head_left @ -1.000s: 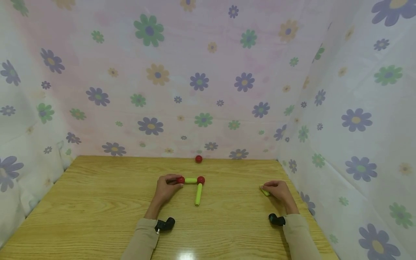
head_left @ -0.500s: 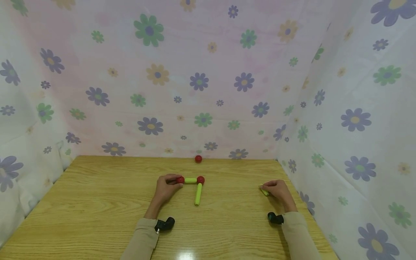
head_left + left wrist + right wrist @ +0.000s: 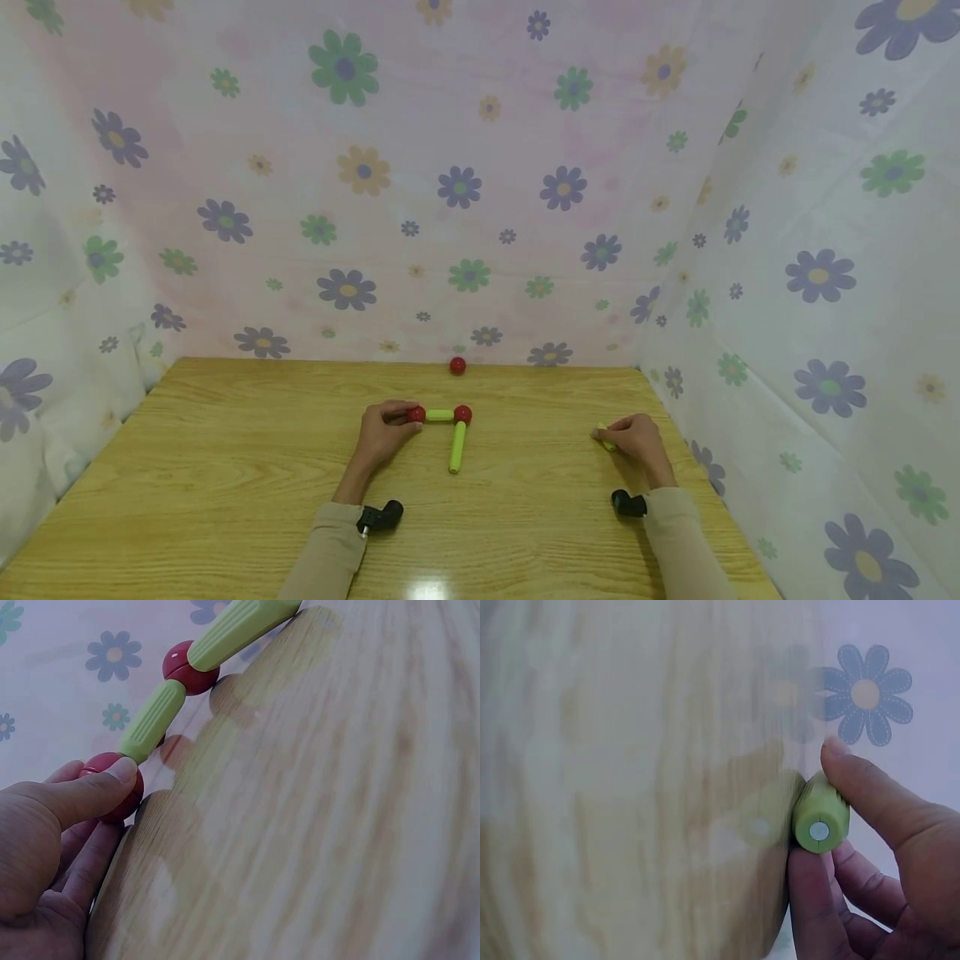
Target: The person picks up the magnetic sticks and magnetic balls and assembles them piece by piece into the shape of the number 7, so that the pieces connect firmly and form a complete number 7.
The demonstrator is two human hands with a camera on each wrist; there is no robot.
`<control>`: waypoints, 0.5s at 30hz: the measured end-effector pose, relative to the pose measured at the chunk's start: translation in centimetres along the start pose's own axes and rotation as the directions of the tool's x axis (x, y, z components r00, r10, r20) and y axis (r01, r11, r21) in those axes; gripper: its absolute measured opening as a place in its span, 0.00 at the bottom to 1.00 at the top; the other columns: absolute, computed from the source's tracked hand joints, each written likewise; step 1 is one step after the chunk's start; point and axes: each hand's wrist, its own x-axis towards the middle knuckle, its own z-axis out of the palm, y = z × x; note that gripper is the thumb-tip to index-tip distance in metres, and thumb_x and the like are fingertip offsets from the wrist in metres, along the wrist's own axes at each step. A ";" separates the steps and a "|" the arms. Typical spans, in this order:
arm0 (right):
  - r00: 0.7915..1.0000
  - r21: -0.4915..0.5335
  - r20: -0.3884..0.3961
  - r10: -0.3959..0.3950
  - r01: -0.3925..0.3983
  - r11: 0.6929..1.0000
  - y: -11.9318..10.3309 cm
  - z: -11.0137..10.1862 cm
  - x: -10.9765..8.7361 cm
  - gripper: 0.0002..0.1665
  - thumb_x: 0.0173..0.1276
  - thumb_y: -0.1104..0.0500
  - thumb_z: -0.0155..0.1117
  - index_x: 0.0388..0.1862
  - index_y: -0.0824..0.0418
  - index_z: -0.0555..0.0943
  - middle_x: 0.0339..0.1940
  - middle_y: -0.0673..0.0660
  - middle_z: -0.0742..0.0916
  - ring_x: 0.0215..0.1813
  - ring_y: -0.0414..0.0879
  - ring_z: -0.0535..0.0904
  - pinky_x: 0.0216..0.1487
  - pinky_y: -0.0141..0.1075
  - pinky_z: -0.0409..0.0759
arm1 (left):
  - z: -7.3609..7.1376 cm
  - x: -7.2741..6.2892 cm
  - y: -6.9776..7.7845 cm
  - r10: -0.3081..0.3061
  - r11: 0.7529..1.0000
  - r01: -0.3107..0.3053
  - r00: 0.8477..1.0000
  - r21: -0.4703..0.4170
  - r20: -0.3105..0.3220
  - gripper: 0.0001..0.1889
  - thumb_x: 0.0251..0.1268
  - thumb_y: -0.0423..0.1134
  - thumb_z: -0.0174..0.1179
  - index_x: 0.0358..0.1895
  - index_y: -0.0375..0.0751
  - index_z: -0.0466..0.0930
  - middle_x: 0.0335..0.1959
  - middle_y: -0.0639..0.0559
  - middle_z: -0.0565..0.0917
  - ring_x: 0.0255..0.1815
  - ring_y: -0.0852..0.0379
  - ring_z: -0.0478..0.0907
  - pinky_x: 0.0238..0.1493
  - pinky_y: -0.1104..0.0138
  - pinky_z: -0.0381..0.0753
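Two pinches on: our L hand (image 3: 384,433) has the end red ball (image 3: 417,414), prob. to steady the bent stick-and-ball chain (image 3: 457,448) on table (image 3: 225,467); our R hand (image 3: 637,437) grips loose green stick (image 3: 821,817) btwn thumb + fingers, well R of chain, prob. for control. Vs 1s ago: R hand + stick slightly nearer chain; L unchanged.

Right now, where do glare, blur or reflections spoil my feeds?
Head view: a white glare spot on the table at the bottom edge; left wrist view: dim, wood grain smeared toward the right, reddish reflections on the tabletop; right wrist view: grain blurred, with a pale reflection beside the green rod, whose near end looks sharper than the table.
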 end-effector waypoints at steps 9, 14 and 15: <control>1.000 -0.006 0.018 -0.020 0.021 1.000 -1.1 0.3 -0.9 0.21 0.67 0.49 0.73 0.37 0.69 0.88 0.36 0.61 0.88 0.33 0.49 0.80 0.32 0.39 0.81 | 0.0 -0.1 -0.5 0.117 0.993 -0.116 0.993 0.020 -0.014 0.17 0.53 0.21 0.72 0.49 0.26 0.87 0.48 0.33 0.86 0.48 0.49 0.87 0.48 0.70 0.88; 0.995 0.063 0.091 -0.047 0.041 0.997 -2.1 1.2 -0.9 0.20 0.75 0.54 0.64 0.34 0.72 0.87 0.28 0.59 0.86 0.28 0.46 0.80 0.31 0.37 0.84 | 0.0 0.0 0.1 0.010 1.000 -0.010 1.000 0.016 -0.007 0.18 0.55 0.22 0.72 0.51 0.28 0.87 0.52 0.31 0.85 0.54 0.38 0.84 0.54 0.63 0.87; 0.994 0.081 0.102 -0.050 0.041 0.996 -2.2 1.4 -0.9 0.20 0.76 0.55 0.63 0.35 0.73 0.86 0.28 0.60 0.86 0.28 0.45 0.81 0.31 0.36 0.85 | 0.0 0.0 0.2 -0.012 1.000 0.012 1.000 0.012 -0.005 0.18 0.55 0.22 0.72 0.52 0.28 0.87 0.52 0.31 0.85 0.55 0.37 0.84 0.55 0.61 0.87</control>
